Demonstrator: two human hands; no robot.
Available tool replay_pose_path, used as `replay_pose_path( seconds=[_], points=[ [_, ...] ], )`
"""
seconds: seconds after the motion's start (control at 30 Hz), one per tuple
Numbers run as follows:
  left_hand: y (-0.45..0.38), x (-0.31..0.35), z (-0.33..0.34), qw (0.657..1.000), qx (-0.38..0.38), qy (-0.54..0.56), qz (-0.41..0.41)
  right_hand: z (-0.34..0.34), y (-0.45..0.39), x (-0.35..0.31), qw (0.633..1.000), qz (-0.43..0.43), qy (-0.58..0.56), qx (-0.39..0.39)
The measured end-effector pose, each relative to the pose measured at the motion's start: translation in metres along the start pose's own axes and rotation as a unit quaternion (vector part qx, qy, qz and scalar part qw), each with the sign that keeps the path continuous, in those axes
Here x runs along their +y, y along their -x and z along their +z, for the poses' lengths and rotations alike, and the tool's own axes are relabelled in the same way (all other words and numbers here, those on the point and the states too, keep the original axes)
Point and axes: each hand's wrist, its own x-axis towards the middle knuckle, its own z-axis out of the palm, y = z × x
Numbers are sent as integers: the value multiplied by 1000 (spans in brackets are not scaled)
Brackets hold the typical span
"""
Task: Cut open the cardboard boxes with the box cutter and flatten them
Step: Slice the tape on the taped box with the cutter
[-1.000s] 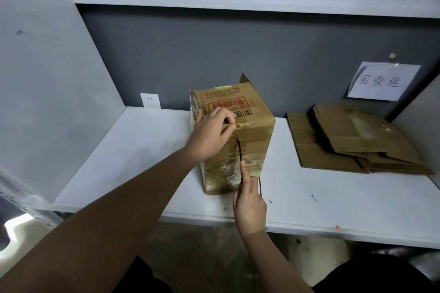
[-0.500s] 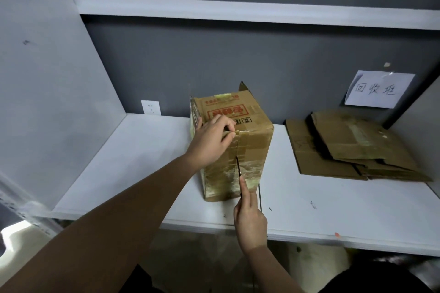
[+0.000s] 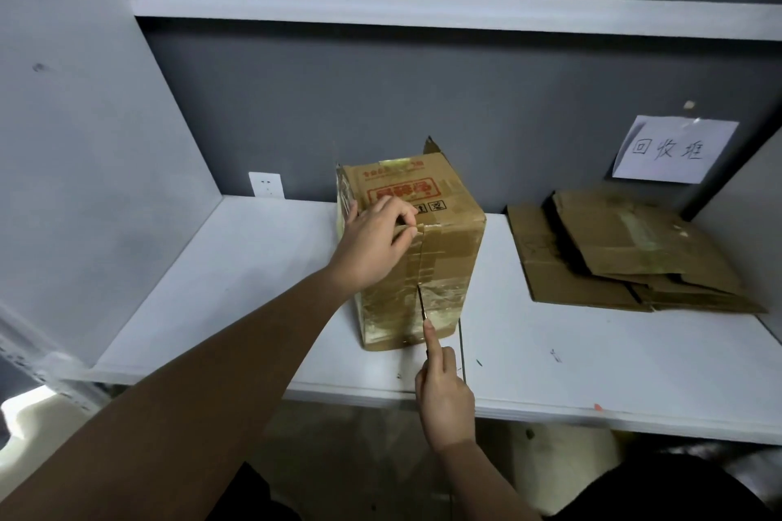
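Observation:
A brown cardboard box (image 3: 448, 250) with red print and shiny tape stands on the white shelf (image 3: 592, 360), its taped face toward me. My left hand (image 3: 376, 245) grips the box's upper front edge beside the centre seam. My right hand (image 3: 444, 398) holds the box cutter (image 3: 422, 302), forefinger stretched along it. The thin blade points up into the taped seam on the lower half of the front face. Most of the cutter's handle is hidden in my fist.
A pile of flattened cardboard (image 3: 626, 254) lies on the shelf to the right, under a paper sign (image 3: 673, 150) on the dark wall. A wall socket (image 3: 266, 185) sits at the back left. Another shelf board (image 3: 423, 8) runs overhead, a grey side panel on the left.
My right hand and the cutter blade have slid down the box's centre seam toward the shelf. My left hand has kept its grip on the upper edge.

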Motion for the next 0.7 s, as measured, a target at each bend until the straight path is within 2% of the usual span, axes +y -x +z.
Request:
replay_pose_path(
  seconds=[0.4,0.57,0.7],
  points=[
    [0,-1,1,1000,1,-6,5,-1,4,-3,997,29,22,-61],
    [-2,-5,2,1000,9,-1,4,4,29,15,986,53,20,-160],
    [-4,-5,4,1000,12,-7,6,4,30,14,989,55,26,-134]
  ],
)
